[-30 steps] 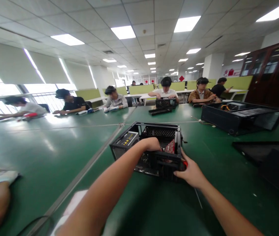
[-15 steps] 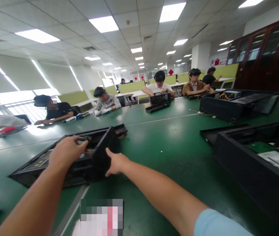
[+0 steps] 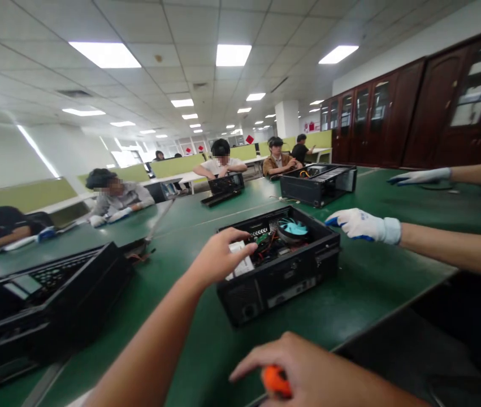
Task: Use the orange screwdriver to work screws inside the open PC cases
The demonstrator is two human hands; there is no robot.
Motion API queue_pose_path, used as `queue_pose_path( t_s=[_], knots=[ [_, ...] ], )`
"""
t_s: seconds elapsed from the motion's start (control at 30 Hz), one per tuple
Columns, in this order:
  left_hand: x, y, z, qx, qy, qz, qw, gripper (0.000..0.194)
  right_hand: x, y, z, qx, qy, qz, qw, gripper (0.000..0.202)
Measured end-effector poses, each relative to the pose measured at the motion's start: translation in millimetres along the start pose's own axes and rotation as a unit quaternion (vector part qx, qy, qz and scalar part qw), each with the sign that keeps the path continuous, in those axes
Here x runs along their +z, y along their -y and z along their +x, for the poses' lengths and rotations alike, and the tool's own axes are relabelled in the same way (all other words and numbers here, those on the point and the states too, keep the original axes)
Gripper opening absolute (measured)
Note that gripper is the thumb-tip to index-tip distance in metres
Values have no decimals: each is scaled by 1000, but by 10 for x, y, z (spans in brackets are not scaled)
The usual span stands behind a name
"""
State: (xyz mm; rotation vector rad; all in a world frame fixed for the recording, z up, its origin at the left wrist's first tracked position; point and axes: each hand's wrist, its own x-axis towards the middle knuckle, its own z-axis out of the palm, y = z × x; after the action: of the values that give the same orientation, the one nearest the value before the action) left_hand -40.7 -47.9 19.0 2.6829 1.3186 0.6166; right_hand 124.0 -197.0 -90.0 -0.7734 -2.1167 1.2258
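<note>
An opened black computer case (image 3: 282,277) lies on the green table in front of me, with a light-blue fan (image 3: 293,226), wires and a pale flat part (image 3: 240,260) inside. My left hand (image 3: 225,254) is over its left end, thumb and fingers apart; whether it touches the pale part I cannot tell. My right hand (image 3: 299,367), low near the table edge, is wrapped round an orange-and-black tool handle (image 3: 276,380). The index finger points left, and the tool's working end is not visible.
A co-worker's gloved hand (image 3: 361,223) is beside the case's right end; another gloved hand (image 3: 420,176) lies further back. A second black case (image 3: 53,316) stands at left, a third (image 3: 319,183) further back. Several people sit across the table (image 3: 181,249).
The view has swung right. Both my hands have left the case that is now at left. My left hand is over another case, and an orange-and-black tool now shows in my right.
</note>
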Motion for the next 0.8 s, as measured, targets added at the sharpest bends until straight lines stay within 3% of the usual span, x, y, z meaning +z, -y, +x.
queue_pose_path(
  t_s=[0.07, 0.13, 0.23, 0.33, 0.47, 0.63, 0.7, 0.8],
  knots=[
    [137, -123, 64, 4, 23, 9, 1000, 49, -401, -121, -512, 98, -194, 11, 976, 41],
    [173, -157, 178, -2, 52, 34, 998, 47, -799, -240, -858, 125, -298, 67, 944, 40],
    [154, -167, 470, 6, 87, 72, 994, 49, -1306, -459, -1045, 104, -378, 160, 906, 46],
    [238, -221, 855, 47, 122, 110, 985, 71, -1622, -746, -972, 71, -423, 267, 863, 46],
    [609, -309, 1428, 63, 226, 177, 956, 110, -1656, -1206, -899, 93, -497, 307, 806, 44],
    [1103, -329, 2052, 49, 350, 200, 914, 121, -1367, -1631, -1137, 203, -486, 275, 804, 55],
    [1155, -331, 2171, 53, 368, 201, 906, 118, -1323, -1685, -1207, 232, -468, 249, 816, 57],
    [989, -323, 2143, 86, 353, 213, 907, 119, -1370, -1692, -1225, 267, -422, 226, 836, 57]
  ],
)
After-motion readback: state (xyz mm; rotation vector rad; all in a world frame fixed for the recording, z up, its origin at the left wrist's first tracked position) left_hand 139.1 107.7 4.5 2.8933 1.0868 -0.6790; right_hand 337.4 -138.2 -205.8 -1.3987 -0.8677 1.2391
